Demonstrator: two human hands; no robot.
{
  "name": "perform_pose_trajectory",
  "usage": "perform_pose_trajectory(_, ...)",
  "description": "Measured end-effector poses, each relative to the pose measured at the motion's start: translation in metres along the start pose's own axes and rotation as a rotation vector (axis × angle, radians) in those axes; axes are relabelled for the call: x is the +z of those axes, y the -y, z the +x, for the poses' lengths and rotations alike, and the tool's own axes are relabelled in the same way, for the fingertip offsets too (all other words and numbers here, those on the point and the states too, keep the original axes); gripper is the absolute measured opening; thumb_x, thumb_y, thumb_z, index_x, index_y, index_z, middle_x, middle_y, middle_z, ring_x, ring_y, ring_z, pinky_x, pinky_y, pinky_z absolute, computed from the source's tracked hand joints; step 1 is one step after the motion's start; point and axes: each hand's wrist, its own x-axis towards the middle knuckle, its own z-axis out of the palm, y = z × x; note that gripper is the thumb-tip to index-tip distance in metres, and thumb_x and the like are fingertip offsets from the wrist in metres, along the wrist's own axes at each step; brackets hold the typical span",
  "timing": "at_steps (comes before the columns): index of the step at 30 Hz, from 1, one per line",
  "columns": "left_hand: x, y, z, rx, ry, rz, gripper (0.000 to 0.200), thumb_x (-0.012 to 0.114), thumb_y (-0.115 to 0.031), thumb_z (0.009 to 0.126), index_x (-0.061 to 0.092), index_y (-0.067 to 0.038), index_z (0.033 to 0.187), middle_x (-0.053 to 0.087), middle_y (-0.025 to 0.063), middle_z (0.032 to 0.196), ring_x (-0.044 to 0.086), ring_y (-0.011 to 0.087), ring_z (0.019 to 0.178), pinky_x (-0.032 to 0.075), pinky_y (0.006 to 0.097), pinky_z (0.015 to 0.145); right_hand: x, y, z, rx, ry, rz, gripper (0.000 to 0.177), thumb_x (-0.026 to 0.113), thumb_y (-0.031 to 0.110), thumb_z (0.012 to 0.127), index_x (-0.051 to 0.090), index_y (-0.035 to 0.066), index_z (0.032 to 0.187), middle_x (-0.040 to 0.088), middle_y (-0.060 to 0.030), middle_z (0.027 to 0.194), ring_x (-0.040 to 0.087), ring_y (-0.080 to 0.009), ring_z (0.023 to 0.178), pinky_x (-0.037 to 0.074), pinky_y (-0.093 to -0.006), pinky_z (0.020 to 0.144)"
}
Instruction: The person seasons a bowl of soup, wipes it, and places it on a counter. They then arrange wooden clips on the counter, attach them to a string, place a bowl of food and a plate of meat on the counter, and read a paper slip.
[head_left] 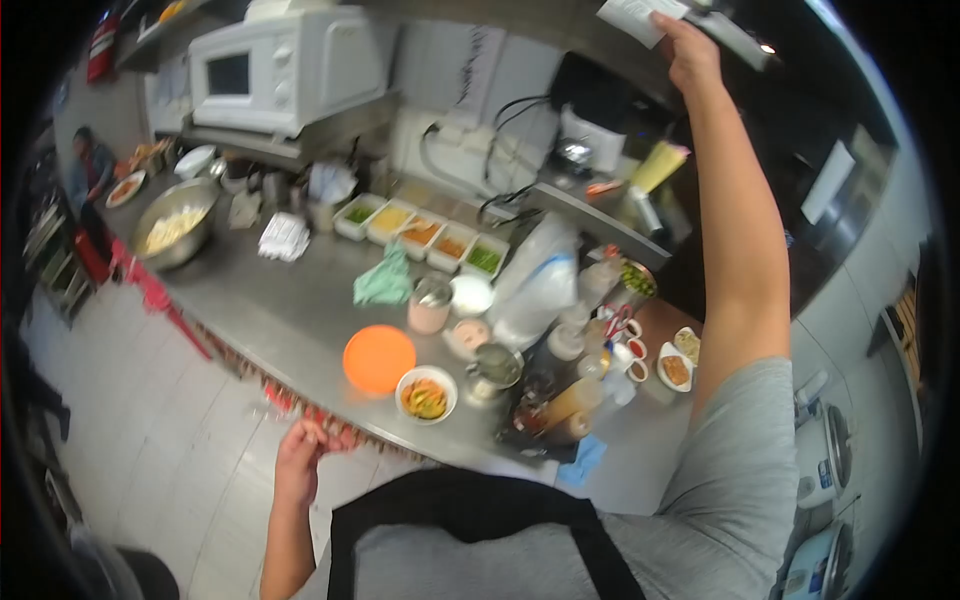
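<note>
My right hand (690, 52) is raised high at the upper right, its fingers closed on a white paper slip (642, 18). The slip lies against a dark shelf area with other papers. Low on the left, off the counter's front edge, my left hand (298, 455) has its fingers curled in, and I see nothing in it. Nearest to that hand on the counter are an orange round lid or plate (379, 359) and a white bowl (427, 395) of orange and green food. A metal pot (493, 370) stands right of the bowl.
Behind lie a green cloth (384, 277), white tubs of chopped ingredients (421, 231) and a plastic bag (538, 282). Squeeze bottles (575, 400) crowd the right side. A large metal bowl (180, 222) sits far left, below a microwave (290, 70). Another person (92, 165) is in the background.
</note>
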Motion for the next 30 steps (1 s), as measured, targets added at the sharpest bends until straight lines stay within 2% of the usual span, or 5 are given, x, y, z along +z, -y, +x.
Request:
perform_pose_trajectory(3,-0.031,-0.001,0.006,0.021,-0.049,0.057,0.018,0.049,-0.024,0.09,0.049,-0.008,0.082,0.051,0.0015,0.08,0.055,0.0147,0.076,0.045,0.0314,0.077,0.097,0.002,-0.094,0.002,0.183,0.126,0.025,0.058,-0.002,0.077,0.056,-0.001,0.102,0.059,-0.011,0.096,0.058,-0.021,0.085,0.047,-0.0312,0.074)
perform_pose_trajectory(10,-0.072,0.007,0.02,-0.057,-0.136,0.211,0.016,0.044,-0.02,0.093,0.051,-0.007,0.087,0.055,0.0029,0.083,0.055,0.0126,0.081,0.045,0.029,0.079,0.233,-0.066,-0.372,0.429,0.691,0.078,0.032,0.058,0.004,0.081,0.061,0.007,0.113,0.048,0.0075,0.067,0.037,-0.0016,0.056,0.03,-0.0155,0.048)
perform_pose_trajectory(16,-0.095,0.023,0.035,-0.061,-0.173,0.373,0.014,0.044,-0.018,0.092,0.052,-0.007,0.088,0.056,0.001,0.088,0.053,0.0106,0.086,0.041,0.0266,0.076,0.295,-0.201,-0.589,0.946,0.815,0.374,0.04,0.062,-0.002,0.073,0.059,0.005,0.113,0.061,-0.004,0.089,0.055,-0.0109,0.072,0.045,-0.0237,0.065)
perform_pose_trajectory(19,-0.103,0.032,0.049,-0.033,-0.197,0.56,0.011,0.047,-0.017,0.091,0.053,-0.008,0.09,0.056,0.0002,0.088,0.052,0.0096,0.087,0.041,0.0257,0.076,0.302,-0.208,-0.613,0.574,0.942,-0.184,0.048,0.065,0.001,0.068,0.057,0.006,0.115,0.059,-0.0098,0.094,0.058,-0.0179,0.075,0.046,-0.028,0.067)
perform_pose_trajectory(30,-0.128,0.057,0.118,0.297,-0.146,1.383,0.033,0.066,-0.011,0.072,0.062,-0.018,0.105,0.05,0.0097,0.111,0.046,0.0277,0.103,0.038,0.0373,0.09,0.3,-0.236,-0.581,0.461,0.947,-0.247,0.048,0.065,-0.005,0.061,0.059,0.006,0.107,0.05,-0.0155,0.112,0.055,-0.0305,0.099,0.046,-0.0338,0.086)
